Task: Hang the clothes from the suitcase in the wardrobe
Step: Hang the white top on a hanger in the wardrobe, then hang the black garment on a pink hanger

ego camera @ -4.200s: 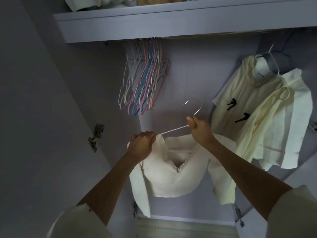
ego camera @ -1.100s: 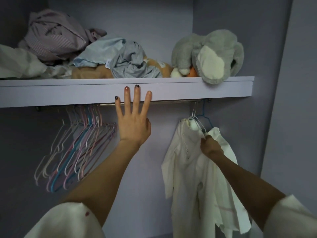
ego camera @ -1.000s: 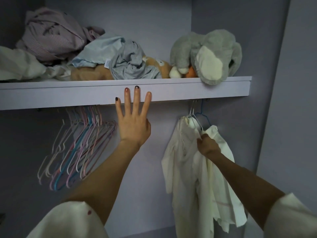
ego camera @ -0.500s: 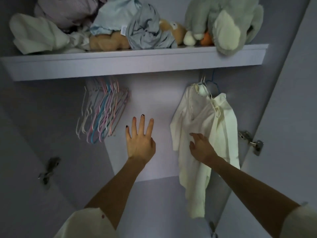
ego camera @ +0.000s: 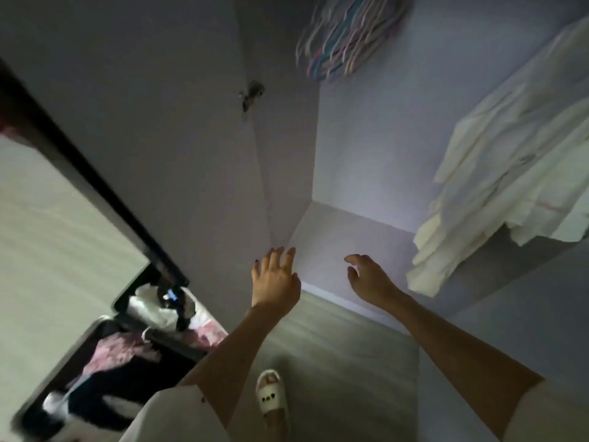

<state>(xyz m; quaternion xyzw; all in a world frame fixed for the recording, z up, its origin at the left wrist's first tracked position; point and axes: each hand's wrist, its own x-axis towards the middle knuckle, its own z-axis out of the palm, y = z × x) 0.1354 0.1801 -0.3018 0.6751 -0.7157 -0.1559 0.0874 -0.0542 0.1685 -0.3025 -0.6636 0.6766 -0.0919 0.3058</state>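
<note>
Left hand (ego camera: pixel 274 277) and right hand (ego camera: pixel 369 275) hang empty, fingers loose, before the wardrobe (ego camera: pixel 360 148). Turn to the open suitcase (ego camera: pixel 105 365) on the floor's left edge; lift one garment (ego camera: pixel 124 349), then take a hanger (ego camera: pixel 347 30) from the bunch.

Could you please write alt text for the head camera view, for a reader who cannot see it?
Both hands, left hand and right hand, reach out empty before an open wardrobe. Cream garments hang at right, empty pastel hangers above. An open suitcase of clothes lies on the floor at left.
</note>
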